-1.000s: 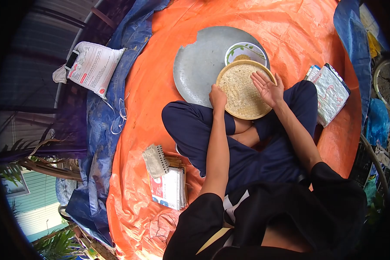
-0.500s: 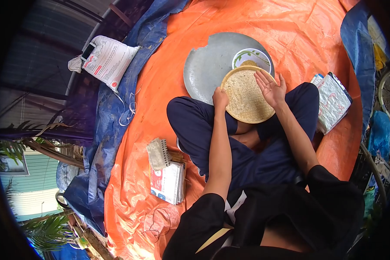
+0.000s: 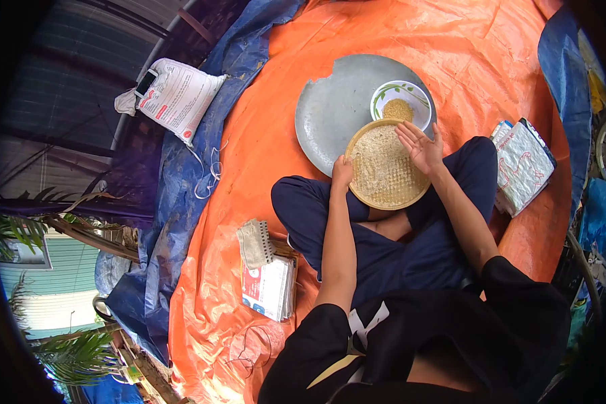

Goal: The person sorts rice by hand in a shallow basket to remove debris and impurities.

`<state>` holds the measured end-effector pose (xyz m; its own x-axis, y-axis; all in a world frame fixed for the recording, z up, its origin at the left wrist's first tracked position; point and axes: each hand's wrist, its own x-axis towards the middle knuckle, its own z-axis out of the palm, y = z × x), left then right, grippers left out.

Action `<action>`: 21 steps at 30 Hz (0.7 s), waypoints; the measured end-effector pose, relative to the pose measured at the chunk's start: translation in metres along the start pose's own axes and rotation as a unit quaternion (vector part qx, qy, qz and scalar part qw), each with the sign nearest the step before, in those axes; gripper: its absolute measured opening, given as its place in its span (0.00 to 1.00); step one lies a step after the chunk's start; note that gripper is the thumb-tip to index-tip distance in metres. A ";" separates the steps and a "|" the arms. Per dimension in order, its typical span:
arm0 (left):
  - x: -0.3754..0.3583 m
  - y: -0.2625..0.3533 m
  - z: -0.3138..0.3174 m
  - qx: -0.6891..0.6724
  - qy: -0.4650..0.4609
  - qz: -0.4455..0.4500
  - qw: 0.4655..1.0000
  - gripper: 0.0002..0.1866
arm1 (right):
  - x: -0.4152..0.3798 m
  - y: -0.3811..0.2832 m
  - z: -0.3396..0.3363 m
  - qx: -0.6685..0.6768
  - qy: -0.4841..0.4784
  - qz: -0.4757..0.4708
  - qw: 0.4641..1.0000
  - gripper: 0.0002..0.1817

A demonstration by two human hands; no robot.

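A round woven tray [image 3: 387,168] with a thin layer of pale grain is held above my crossed legs. My left hand [image 3: 342,175] is closed on its left rim. My right hand [image 3: 421,148] lies open at the upper right rim, palm up and fingers spread. Just beyond the tray, a white bowl [image 3: 419,101] with a green leaf pattern holds a heap of yellowish grain [image 3: 398,110]. The bowl rests on a grey round metal sheet [image 3: 330,114] with a broken edge.
An orange tarp [image 3: 249,161] covers the ground, with a blue tarp [image 3: 175,195] along its left. A white sack [image 3: 182,97] lies at upper left. A notebook [image 3: 254,244] sits on stacked papers [image 3: 271,286] at left. Folded silvery bags [image 3: 524,165] lie at right.
The whole view has shifted slightly. The tray has tilted and moved nearer my body relative to the bowl, so more of the bowl and its grain shows. Both hands keep their poses.
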<state>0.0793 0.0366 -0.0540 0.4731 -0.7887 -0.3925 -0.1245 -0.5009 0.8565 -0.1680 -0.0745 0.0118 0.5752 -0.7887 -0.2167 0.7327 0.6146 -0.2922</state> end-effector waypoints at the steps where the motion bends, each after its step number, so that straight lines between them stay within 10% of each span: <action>1: -0.001 -0.002 -0.003 -0.002 -0.009 0.000 1.000 0.14 | 0.000 0.000 -0.003 0.007 -0.003 0.003 1.000 0.48; 21: -0.014 0.012 -0.022 0.013 -0.028 -0.013 0.999 0.18 | 0.007 0.015 -0.011 -0.016 -0.020 0.067 0.997 0.48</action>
<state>0.0909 0.0491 -0.0305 0.4266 -0.7939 -0.4334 -0.1364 -0.5302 0.8368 -0.1567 -0.0712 -0.0040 0.6821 -0.6975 -0.2195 0.6359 0.7140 -0.2930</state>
